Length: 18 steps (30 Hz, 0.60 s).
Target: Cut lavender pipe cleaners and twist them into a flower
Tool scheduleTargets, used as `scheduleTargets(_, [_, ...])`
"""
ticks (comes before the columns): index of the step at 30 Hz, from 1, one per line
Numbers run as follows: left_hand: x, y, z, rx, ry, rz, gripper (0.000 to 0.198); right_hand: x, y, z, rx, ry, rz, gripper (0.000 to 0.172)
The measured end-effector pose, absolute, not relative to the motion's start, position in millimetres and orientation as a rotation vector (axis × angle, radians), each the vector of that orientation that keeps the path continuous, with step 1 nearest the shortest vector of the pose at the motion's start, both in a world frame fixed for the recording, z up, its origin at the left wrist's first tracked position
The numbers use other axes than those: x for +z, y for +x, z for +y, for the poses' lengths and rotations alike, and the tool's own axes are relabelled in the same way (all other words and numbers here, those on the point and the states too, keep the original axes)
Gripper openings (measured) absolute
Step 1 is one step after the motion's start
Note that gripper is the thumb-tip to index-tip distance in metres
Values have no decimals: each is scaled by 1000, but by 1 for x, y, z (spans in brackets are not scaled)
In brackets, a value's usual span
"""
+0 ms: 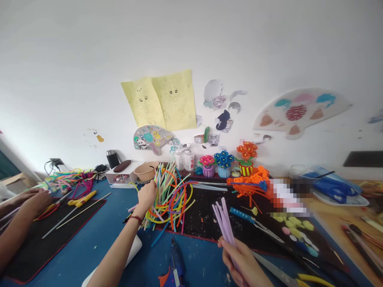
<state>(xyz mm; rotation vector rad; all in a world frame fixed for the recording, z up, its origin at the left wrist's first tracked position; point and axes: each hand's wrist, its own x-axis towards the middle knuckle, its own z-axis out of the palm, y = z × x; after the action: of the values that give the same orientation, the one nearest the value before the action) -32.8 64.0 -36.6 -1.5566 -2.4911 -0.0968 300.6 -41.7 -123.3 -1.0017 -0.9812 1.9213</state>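
1. Soft, diffuse light is recorded across the pale wall (227, 44), with mild grey falloff; its direction cannot be determined.
2. Deep tones are noted on the black mat (203, 229), where small specks remain discernible.
3. The co-worker's arms (20, 235) are rendered in dimmer tone.
4. The lavender strips (225, 223) are resolved fairly clearly.
5. Wide-angle stretching and softness are observed toward both sides.
6. One area at right is obscured by coarse pixelation (290, 197).

A craft workroom: colourful stems (172, 195) heaped on the worktop (112, 215), a glue gun (176, 265) near, potted craft flowers (224, 159) far, a painted fan (303, 99) right.
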Motion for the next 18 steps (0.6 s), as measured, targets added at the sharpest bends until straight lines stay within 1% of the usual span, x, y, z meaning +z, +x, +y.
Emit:
scheduleTargets(6, [-38,-36,66,-90,-1583,-2484,27,-122,303,-40,1885,-1027,-970,51])
scheduleTargets(11, [-36,-35,70,-107,-1627,-2503,22,-121,305,-41,1872,-1045,-971,50])
scheduleTargets(14, [-31,-31,70,-176,-1608,-2545,18,-122,304,-41,1879,-1030,-975,50])
scheduleTargets(18, [-22,-27,63,-361,-1608,-2568,20,-122,303,-41,1878,-1023,-961,50])
